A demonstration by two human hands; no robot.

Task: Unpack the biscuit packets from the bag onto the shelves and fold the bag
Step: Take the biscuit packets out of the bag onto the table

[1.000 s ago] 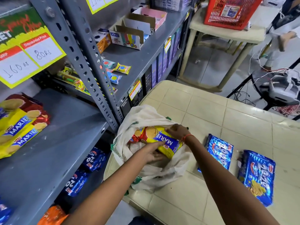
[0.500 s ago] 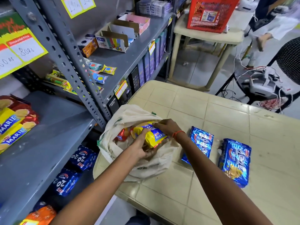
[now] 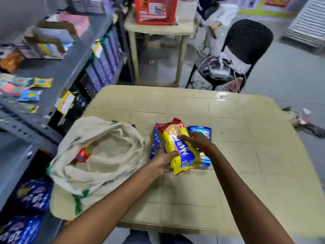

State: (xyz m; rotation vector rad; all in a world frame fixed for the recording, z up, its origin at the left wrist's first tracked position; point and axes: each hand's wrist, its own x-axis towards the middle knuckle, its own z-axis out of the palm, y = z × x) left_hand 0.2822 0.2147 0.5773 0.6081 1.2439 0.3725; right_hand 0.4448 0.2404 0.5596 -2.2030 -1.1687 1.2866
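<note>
A yellow Marie biscuit packet (image 3: 182, 152) with a red end lies on top of the blue biscuit packets (image 3: 200, 131) on the beige table (image 3: 246, 147). My left hand (image 3: 164, 160) grips its near left edge. My right hand (image 3: 196, 140) presses on its right side. The cream cloth bag (image 3: 105, 155) lies open at the table's left edge. A red-ended packet (image 3: 82, 154) shows inside the bag. The grey shelves (image 3: 58, 71) stand to the left.
Blue packets (image 3: 33, 194) sit on the low shelf at bottom left. Small sachets and cardboard boxes lie on the upper shelf. Beyond the table stand a black chair (image 3: 246, 46) with a white device and a small table with a red basket (image 3: 154, 9).
Both hands lifted the yellow Marie packet out of the bag and carried it right, onto the blue packets. The view swung right, away from the shelves.
</note>
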